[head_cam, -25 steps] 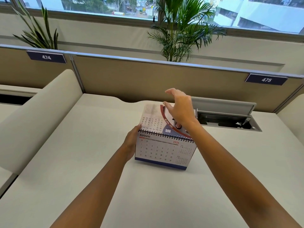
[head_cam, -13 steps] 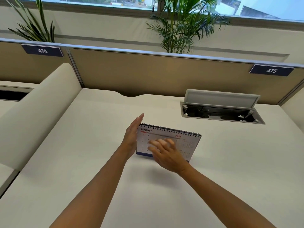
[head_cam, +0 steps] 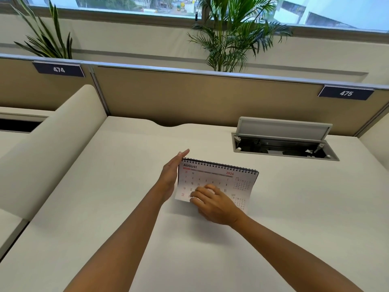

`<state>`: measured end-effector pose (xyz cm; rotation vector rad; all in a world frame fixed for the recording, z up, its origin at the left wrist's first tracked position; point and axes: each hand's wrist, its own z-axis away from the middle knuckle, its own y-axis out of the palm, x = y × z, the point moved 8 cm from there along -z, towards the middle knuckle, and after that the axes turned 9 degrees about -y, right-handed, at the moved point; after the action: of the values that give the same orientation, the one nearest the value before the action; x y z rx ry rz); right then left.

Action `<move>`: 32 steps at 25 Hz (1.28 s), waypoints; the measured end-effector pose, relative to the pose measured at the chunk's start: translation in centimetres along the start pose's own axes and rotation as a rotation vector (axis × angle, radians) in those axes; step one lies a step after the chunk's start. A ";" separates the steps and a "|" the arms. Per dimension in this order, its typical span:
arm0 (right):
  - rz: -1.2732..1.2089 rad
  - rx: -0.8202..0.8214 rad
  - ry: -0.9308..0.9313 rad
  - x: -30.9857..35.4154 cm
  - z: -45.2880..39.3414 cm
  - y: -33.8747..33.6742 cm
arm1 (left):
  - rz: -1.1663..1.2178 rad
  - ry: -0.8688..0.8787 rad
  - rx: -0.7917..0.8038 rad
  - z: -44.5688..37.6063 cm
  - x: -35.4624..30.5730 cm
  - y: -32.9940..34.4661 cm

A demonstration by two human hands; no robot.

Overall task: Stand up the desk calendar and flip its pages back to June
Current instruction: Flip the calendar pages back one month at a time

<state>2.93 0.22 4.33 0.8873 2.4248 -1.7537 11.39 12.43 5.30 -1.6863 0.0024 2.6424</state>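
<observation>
The right hand (head_cam: 214, 204) has come down from the far side of the calendar, where it was a second ago, and now pinches the near bottom edge of the August page (head_cam: 212, 182) with curled fingers, lifting it; the left hand (head_cam: 171, 178) stays flat and open against the desk calendar's (head_cam: 242, 180) left edge, steadying it; the calendar stands upright mid-desk (head_cam: 126, 207), spiral binding on top, near the open cable hatch (head_cam: 282, 140) to the far right; so one page has gone over, August faces front, and I judge two more flips remain before June.
</observation>
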 end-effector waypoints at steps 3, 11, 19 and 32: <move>-0.022 -0.128 0.093 -0.2 0.0 -2.8 | 0.017 -0.014 -0.020 -0.2 0.0 -0.6; -0.005 -0.290 0.263 -0.6 -0.2 -9.5 | 0.067 -0.070 -0.048 -0.1 0.0 -1.3; 0.061 -0.234 0.412 -6.1 -4.6 -17.4 | 0.032 -0.132 -0.029 0.9 -0.8 -1.0; 0.130 -0.115 0.587 -18.3 -9.5 -13.7 | 0.092 -0.029 0.012 1.3 -1.2 -0.2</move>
<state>14.95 -2.12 25.83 1.6957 2.6617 -1.4385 10.77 12.58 6.96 -1.6837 0.0975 2.7260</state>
